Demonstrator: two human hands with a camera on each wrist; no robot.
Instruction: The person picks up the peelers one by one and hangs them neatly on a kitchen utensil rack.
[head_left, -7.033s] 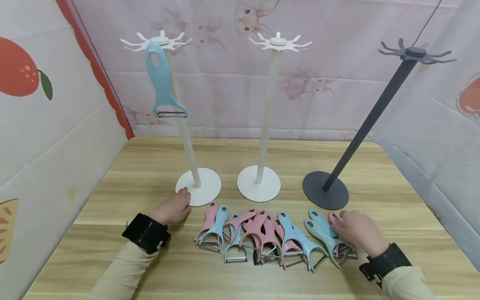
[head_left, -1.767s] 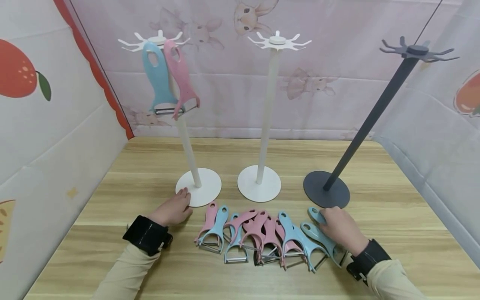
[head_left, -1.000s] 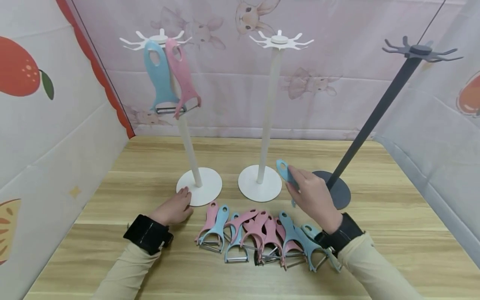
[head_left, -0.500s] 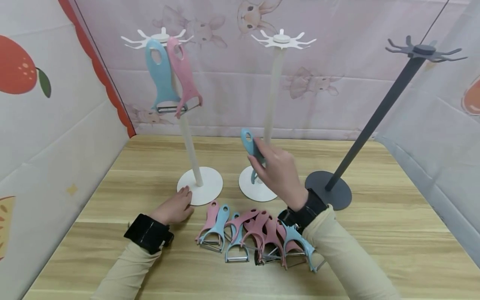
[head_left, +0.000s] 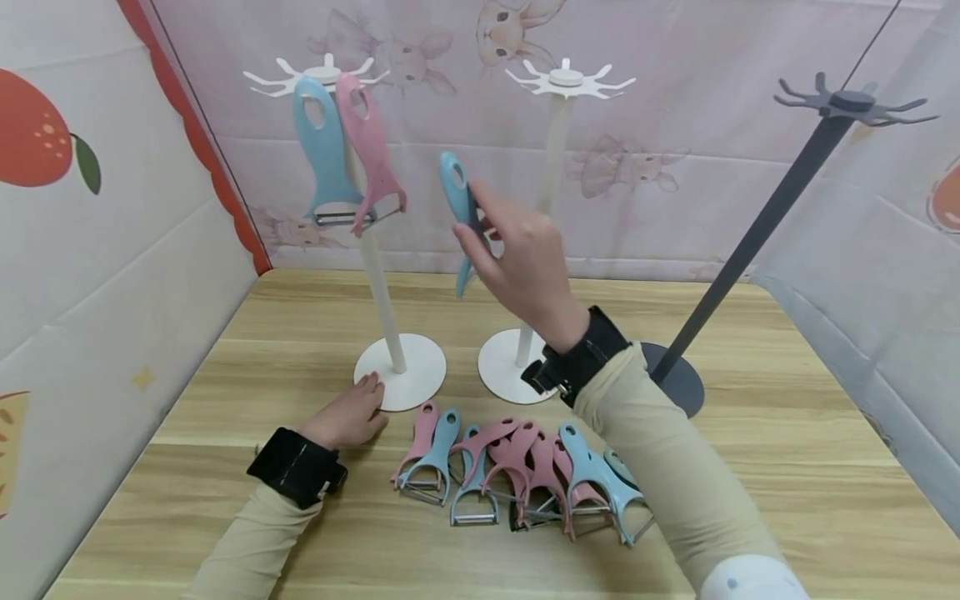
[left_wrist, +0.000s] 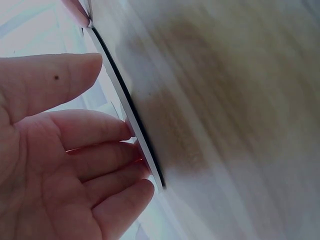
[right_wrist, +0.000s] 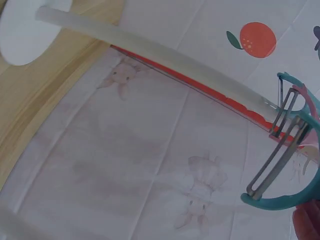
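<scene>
My right hand (head_left: pixel 525 267) pinches a light blue peeler (head_left: pixel 456 187) by its handle, hole end up, in the air between the left and middle stands. In the right wrist view that peeler's blade end (right_wrist: pixel 280 201) shows at the right edge, with only a bit of finger visible. My left hand (head_left: pixel 348 417) rests on the round base (head_left: pixel 416 367) of the left white stand. Its fingers lie against the base's edge in the left wrist view. From that stand's hooks hang a blue peeler (head_left: pixel 326 162) and a pink peeler (head_left: pixel 369 150).
Several pink and blue peelers, such as a blue one (head_left: pixel 576 454), lie overlapping near the table's front. Behind them stand a white middle rack (head_left: pixel 551 158) and a dark grey rack (head_left: pixel 757 225), both with hooks on top. Printed cloth walls (head_left: pixel 450 183) surround the table.
A pink peeler joined the blue one on the left stand. My right hand then picked up a blue peeler at the pile's right end and carried it up and leftward. My left hand stayed put.
</scene>
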